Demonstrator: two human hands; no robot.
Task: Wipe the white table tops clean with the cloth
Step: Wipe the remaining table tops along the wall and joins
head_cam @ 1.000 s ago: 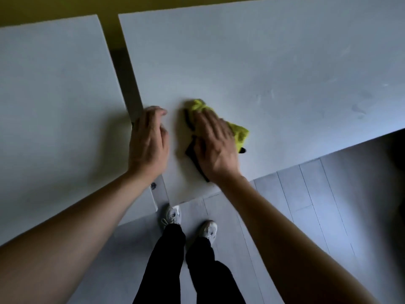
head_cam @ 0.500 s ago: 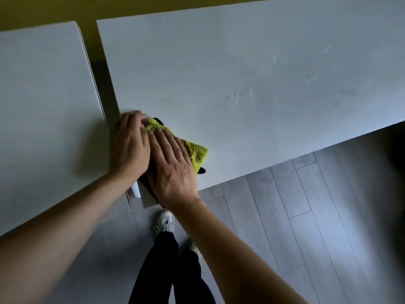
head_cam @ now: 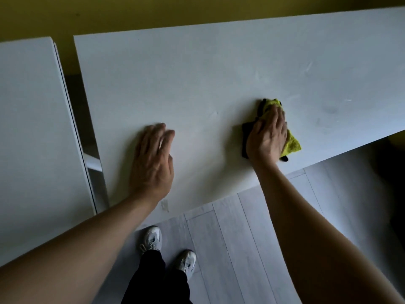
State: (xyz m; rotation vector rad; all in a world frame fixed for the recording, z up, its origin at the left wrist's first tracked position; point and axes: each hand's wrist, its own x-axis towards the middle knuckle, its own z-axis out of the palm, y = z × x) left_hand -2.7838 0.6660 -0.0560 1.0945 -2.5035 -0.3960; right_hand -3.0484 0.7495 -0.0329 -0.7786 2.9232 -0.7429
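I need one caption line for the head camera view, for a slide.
Right hand presses a yellow cloth on the white table top; left hand rests flat beside it.

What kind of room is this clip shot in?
Probably an office, classroom or workroom, though little shows. Two plain white table tops stand side by side with a gap between, on pale wood-look plank flooring, against a yellow wall.
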